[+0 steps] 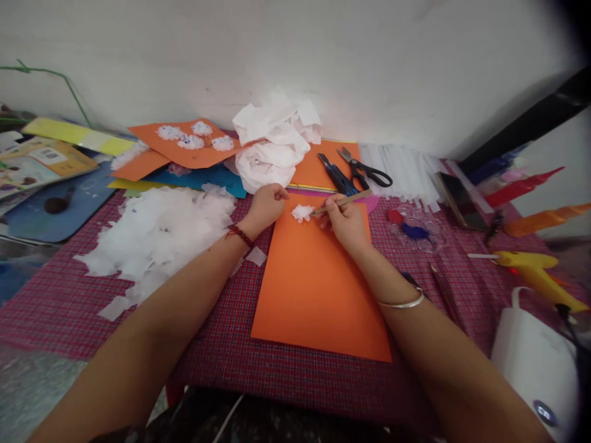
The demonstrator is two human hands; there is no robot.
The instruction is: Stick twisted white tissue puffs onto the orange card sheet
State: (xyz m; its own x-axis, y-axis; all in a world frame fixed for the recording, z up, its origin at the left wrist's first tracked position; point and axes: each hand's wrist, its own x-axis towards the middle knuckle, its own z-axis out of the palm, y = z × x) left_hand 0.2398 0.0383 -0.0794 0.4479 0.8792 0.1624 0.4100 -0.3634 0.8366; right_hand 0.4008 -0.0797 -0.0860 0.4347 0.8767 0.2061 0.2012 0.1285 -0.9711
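Note:
An orange paper sheet (314, 289) lies on the red checked cloth in front of me. Near its far left corner sits a small white tissue tuft (301, 213). My right hand (345, 223) is closed on a thin wooden stick (344, 202), whose tip touches the tuft. My left hand (266, 204) rests closed at the sheet's far left corner, beside the tuft; what its fingers pinch, if anything, is hidden. A red thread bracelet is on my left wrist, a silver bangle on my right.
A heap of white tissue scraps (157, 234) lies left. Crumpled white paper (272, 144) and an orange sheet with tufts (187, 144) sit behind. Scissors (364, 169), a phone (457, 197), a paint dish (415, 229) and a yellow glue gun (535, 271) are on the right.

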